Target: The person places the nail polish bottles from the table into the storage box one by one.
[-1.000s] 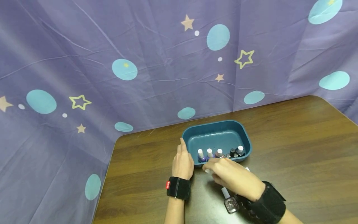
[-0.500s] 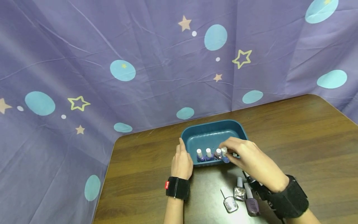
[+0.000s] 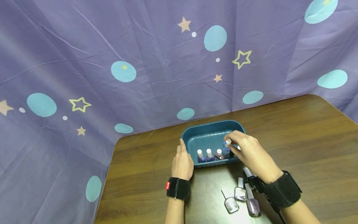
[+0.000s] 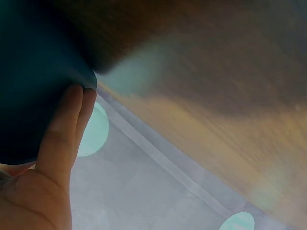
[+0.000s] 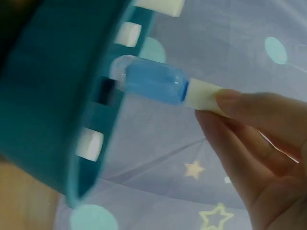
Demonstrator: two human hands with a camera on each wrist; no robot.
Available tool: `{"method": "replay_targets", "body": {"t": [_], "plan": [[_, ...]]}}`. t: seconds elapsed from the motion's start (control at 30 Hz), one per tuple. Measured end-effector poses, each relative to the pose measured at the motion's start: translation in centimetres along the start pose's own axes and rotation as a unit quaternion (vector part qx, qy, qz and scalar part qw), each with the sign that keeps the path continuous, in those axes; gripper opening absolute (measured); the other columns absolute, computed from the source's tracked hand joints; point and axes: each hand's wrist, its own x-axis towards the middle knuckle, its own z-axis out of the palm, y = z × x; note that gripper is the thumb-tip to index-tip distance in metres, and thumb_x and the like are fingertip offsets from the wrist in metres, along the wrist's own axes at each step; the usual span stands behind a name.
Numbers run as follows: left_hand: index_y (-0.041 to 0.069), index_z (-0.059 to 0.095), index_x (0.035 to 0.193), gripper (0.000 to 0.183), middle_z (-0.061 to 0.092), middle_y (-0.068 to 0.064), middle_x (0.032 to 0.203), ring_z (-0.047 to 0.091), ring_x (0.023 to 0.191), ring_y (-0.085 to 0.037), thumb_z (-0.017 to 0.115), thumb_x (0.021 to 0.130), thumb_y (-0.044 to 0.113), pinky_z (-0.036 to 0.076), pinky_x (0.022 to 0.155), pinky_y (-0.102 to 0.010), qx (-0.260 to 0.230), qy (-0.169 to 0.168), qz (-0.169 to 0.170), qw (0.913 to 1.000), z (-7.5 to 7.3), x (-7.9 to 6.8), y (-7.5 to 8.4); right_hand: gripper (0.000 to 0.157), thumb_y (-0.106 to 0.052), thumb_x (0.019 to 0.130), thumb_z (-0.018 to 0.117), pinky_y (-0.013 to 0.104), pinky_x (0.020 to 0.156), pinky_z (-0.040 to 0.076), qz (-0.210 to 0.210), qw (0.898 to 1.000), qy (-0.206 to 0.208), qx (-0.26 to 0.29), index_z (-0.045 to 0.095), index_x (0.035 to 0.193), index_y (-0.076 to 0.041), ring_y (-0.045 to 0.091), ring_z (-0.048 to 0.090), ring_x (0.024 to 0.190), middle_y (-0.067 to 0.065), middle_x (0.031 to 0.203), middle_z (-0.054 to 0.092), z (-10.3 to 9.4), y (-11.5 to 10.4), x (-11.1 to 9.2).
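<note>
My right hand [image 3: 254, 155] pinches a blue nail polish bottle [image 5: 156, 80] by its white cap, thumb on one side and fingers on the other. In the right wrist view this bottle overlaps the rim of a teal plastic bin [image 3: 193, 132]; in the head view it is above the bin's interior. Several capped bottles stand in a row along the bin's near wall, including a purple one [image 3: 201, 158] and a reddish-brown one [image 3: 219, 155]. My left hand [image 3: 182, 165] lies against the bin's left side, its fingers [image 4: 67, 127] straight along the outer wall.
On the wooden table [image 3: 145, 186], nearer me, lie a silver glitter bottle [image 3: 231, 205], another glittery bottle [image 3: 240, 194], a purple-grey bottle [image 3: 253, 207] and a dark bottle [image 3: 249, 173] partly behind my right wrist. A patterned purple curtain [image 3: 156, 93] hangs behind the table.
My right hand has gone from in front of the bin to over its right part, carrying the blue bottle from the near row toward the middle. My left hand has stayed at the bin's side.
</note>
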Motion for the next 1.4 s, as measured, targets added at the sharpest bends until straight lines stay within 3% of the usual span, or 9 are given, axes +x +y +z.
{"method": "replay_targets", "body": {"t": [0.2,0.93,1.17,1.4], "plan": [[-0.001,0.025,0.143,0.059,0.053,-0.018,0.12,0.059,0.072,-0.028,0.044,0.088,0.009,0.046,0.063,-0.04,-0.003,0.002,0.0,1.0,0.0,0.0,-0.1,0.018,-0.009,0.08,0.065,0.026,0.067,0.046,0.026,1.0,-0.011,-0.007,0.06,0.095,-0.016,0.004,0.053,0.079,-0.006,0.091,0.058,1.4,1.3,0.0],[-0.003,0.026,0.142,0.058,0.054,-0.019,0.116,0.056,0.064,-0.027,0.043,0.087,0.008,0.044,0.057,-0.038,0.003,0.015,0.013,0.9998,-0.1,0.0,0.0,0.014,-0.006,0.084,0.06,0.026,0.069,0.046,0.029,0.999,-0.022,-0.028,0.062,0.097,-0.01,0.007,0.054,0.079,-0.002,0.09,0.059,3.4,2.7,-0.3],[-0.002,0.024,0.143,0.059,0.054,-0.019,0.115,0.055,0.065,-0.025,0.044,0.088,0.008,0.044,0.059,-0.037,0.006,0.003,0.004,1.0,0.1,-0.3,-0.3,0.011,-0.009,0.085,0.059,0.023,0.067,0.045,0.026,0.999,-0.024,-0.03,0.062,0.095,-0.011,0.005,0.052,0.077,-0.004,0.089,0.057,3.0,2.3,-0.5],[-0.002,0.025,0.143,0.059,0.054,-0.018,0.117,0.055,0.064,-0.024,0.044,0.088,0.009,0.044,0.058,-0.037,0.004,0.002,0.005,1.0,0.1,0.0,-0.2,0.016,-0.016,0.089,0.056,0.03,0.069,0.047,0.057,0.998,-0.024,-0.028,0.063,0.101,-0.01,0.011,0.058,0.084,-0.002,0.097,0.06,0.8,1.5,-1.0]]}}
